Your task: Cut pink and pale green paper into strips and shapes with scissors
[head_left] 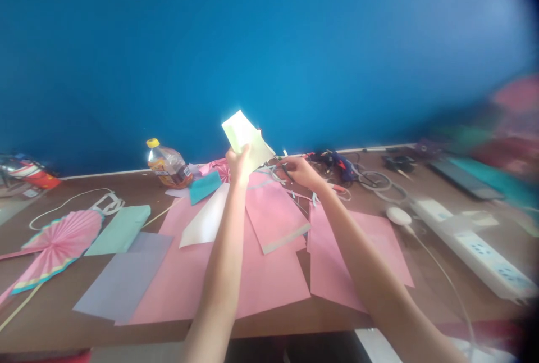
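My left hand (239,163) is closed on a pale yellow-green sheet of paper (246,138), raised above the table. Just right of it, my right hand (300,172) grips dark-handled scissors (285,170), whose blades point left at the lower right edge of the paper. Under my arms lie pink sheets (273,211), with a white sheet (206,219) and a teal piece (205,186) on the left part.
A bottle with a yellow cap (169,166) leans near the blue wall. A pink pleated fan (61,242) and mint paper (120,230) lie left. Right are cables (377,179), a white mouse (398,216) and a power strip (475,248).
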Available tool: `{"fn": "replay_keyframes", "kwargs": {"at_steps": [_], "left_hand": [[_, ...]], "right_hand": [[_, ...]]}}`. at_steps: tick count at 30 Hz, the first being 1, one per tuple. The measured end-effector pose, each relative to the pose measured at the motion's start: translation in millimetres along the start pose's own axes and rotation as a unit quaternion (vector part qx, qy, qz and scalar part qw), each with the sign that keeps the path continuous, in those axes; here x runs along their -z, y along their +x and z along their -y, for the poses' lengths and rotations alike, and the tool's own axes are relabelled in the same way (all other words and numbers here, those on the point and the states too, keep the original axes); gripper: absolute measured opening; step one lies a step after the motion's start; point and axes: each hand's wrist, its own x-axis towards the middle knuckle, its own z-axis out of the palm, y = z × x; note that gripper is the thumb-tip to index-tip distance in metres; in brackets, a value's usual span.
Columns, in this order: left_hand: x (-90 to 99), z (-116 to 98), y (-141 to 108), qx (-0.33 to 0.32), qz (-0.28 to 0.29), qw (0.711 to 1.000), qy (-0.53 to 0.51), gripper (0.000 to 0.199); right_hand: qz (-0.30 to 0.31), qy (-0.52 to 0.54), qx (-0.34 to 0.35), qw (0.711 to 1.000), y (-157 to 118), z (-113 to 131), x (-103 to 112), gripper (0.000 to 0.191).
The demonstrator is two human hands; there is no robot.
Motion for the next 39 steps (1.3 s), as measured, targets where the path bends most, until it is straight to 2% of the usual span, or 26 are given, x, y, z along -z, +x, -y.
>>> {"fn": "replay_keyframes", "kwargs": {"at_steps": [11,18,25,39], "left_hand": [[0.2,-2.7,1.7,0.026,0.032,0.998,-0.055,0.049],[-0.8,-6.5,-0.9,0.038,0.009,0.998,-0.044,0.045],[-0.3,-10.6,-0.5,0.045,-0.024,0.998,-0.036,0.041],[3.6,-7.2,2.3,0.023,-0.026,0.999,-0.033,0.041]], "right_hand": [[-0.021,0.026,-0.004,0.999,0.7,-1.0,-1.3,0.045],[-0.03,0.011,-0.001,0.999,-0.7,2.9,-4.2,0.044],[0.001,0.048,0.011,0.999,-4.1,6.9,-6.3,0.039],[0.031,0.079,-0.013,0.996,-5.7,4.0,-2.7,0.033]]}}
